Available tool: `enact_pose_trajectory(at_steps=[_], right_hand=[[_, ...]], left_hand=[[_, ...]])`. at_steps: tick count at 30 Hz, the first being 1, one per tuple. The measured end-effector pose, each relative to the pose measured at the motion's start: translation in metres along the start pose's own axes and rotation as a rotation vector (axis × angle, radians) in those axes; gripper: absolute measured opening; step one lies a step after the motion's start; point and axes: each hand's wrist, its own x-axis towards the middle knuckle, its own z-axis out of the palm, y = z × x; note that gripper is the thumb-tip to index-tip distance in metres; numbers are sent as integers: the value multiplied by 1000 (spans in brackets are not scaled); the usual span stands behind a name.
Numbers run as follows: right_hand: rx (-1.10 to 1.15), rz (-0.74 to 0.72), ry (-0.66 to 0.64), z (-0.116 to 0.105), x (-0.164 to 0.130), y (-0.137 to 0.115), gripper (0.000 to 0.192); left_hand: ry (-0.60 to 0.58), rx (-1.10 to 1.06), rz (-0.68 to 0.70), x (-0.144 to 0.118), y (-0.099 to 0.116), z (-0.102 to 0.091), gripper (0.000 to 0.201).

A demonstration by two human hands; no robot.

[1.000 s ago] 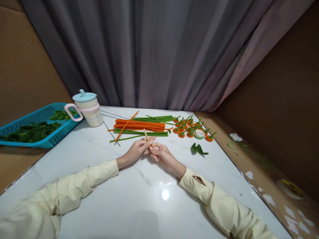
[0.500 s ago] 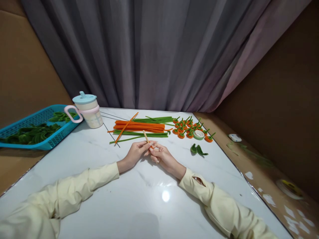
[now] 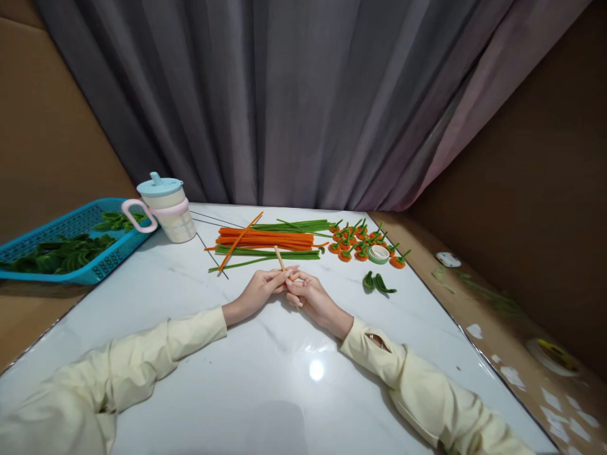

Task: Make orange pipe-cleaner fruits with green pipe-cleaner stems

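**Both hands meet on a thin stick at mid-table**

Nearest the camera, two pale yellow sleeves (image 3: pixel 142 354) stretch forward over the white marble-look table (image 3: pixel 265 392), which carries a bright spot of reflected light. The arms converge toward the middle of the table, where the left hand (image 3: pixel 258 289) and the right hand (image 3: pixel 308 294) rest on the surface with their fingertips touching. Between them they pinch a thin tan stick (image 3: pixel 279 258), whose free end slants up and away from the person; both hands are closed on its lower end, and what looks like a trace of orange shows at the fingers, too small to be sure of.

Just to the right of the right hand lie two small green curled pieces (image 3: pixel 377 282). Beyond the hands sits a bundle of long orange and green pipe cleaners (image 3: pixel 268 241), laid roughly side by side, with one orange strand crossing them at a slant. To its right is a cluster of small orange pieces with green stems (image 3: pixel 360 243), and a roll of green tape (image 3: pixel 378 254) lies among them.

Farther left, a lidded cup with a pink handle (image 3: pixel 165 207) stands at the table's far corner, touching a blue basket (image 3: pixel 71 240) that holds green curled pieces. A grey curtain (image 3: pixel 294 101) hangs behind everything
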Motion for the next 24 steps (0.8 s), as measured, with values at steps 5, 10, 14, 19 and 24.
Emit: enact_pose_trajectory(at_steps=[5,10,14,19,24], right_hand=[[-5,-2,-3,0,1,0,29],[-26,19,-25,3,-1,-2,28],[-33,56,-32,4,-1,-3,30],[-36,88,-20,4,-2,-5,28],[-42,109,-1,2,-2,-5,30]], left_hand=[[-5,5,-6,1,2,0,39],[2,-15,-39,-1,4,-1,41],[16,-46,-88,-2,5,-2,43],[37,-89,-115,-2,4,-1,39],[28,-110,-140,-3,4,0,39]])
